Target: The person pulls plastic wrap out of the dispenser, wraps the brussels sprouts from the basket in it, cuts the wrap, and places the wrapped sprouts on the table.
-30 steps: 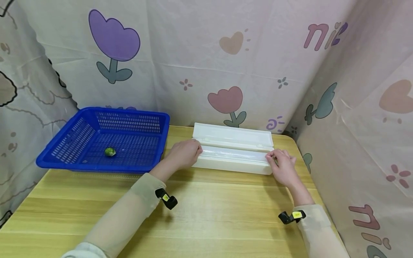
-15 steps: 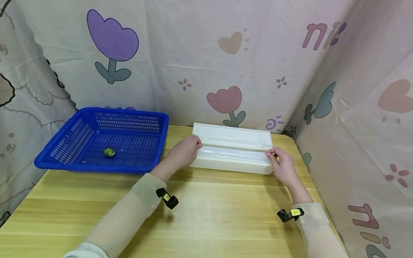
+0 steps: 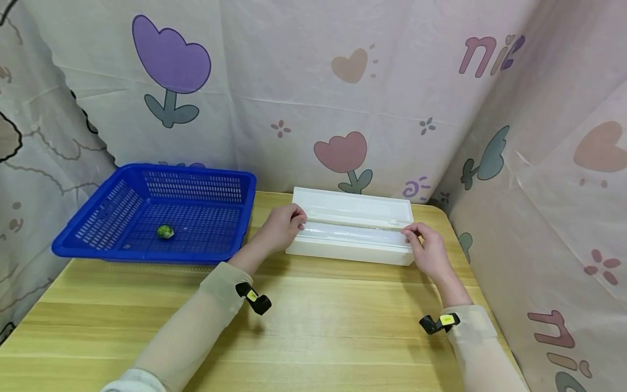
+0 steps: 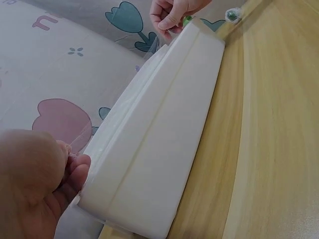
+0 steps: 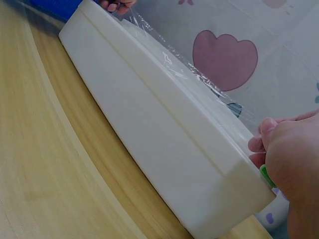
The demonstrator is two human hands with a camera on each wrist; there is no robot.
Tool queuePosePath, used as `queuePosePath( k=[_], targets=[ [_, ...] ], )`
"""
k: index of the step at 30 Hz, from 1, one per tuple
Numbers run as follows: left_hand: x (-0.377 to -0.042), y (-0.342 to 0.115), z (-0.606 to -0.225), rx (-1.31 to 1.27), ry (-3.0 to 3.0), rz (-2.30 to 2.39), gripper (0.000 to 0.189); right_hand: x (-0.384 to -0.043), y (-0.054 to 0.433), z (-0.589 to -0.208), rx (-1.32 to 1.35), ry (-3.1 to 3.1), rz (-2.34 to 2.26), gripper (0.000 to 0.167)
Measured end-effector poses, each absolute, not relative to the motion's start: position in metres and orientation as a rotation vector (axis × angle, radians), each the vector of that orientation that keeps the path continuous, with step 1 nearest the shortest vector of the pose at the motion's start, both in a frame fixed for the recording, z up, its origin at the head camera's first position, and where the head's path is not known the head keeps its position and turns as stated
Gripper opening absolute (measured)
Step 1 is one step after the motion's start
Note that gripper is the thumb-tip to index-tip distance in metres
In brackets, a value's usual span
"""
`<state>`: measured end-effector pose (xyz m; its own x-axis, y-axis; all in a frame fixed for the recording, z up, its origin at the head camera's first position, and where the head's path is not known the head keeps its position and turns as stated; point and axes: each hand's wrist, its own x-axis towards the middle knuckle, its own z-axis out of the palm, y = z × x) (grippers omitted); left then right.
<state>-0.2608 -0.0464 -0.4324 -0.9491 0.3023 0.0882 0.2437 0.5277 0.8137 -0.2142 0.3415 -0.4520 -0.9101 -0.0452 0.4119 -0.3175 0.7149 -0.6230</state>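
A long white cling film dispenser box (image 3: 348, 253) stands on the table with its lid (image 3: 352, 202) tipped back. Clear cling film (image 5: 174, 59) stretches along its top, between the two hands. At the box's left end, my left hand (image 3: 280, 228) pinches the film's edge between thumb and fingers. My right hand (image 3: 432, 253) pinches the film at the right end. Beside the right fingers, a small bright green part (image 5: 267, 175) shows at the box's end; most of it is hidden.
A blue perforated basket (image 3: 147, 255) stands at the left, holding a small green round vegetable (image 3: 165, 232) like a Brussels sprout. Beyond the box's right end, a small green-and-white bundle (image 4: 233, 15) lies on the table. Printed curtains hang behind and at the sides.
Both hands stay at the ends of the box with only slight shifts. The left fingers have turned a little, and slightly more of the box's left end shows.
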Motion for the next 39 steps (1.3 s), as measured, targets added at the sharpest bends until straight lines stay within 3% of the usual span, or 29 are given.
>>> queuePosePath(
  k=[6,11,27,39],
  targets=[
    [-0.261,-0.051,-0.434,0.516,2.644,1.506,0.016,-0.213,0.342,-0.452,0.234,-2.563,1.085,0.009],
    [-0.262,-0.052,-0.436,0.561,2.653,1.517,0.02,-0.211,0.343,-0.452,0.207,-2.568,1.137,0.017],
    [-0.265,-0.05,-0.444,0.555,2.8,1.482,0.007,-0.214,0.347,-0.453,0.17,-2.549,1.072,0.01],
    [-0.265,-0.05,-0.448,0.438,2.762,1.618,0.009,-0.213,0.351,-0.456,0.147,-2.535,1.131,0.012]
  ],
)
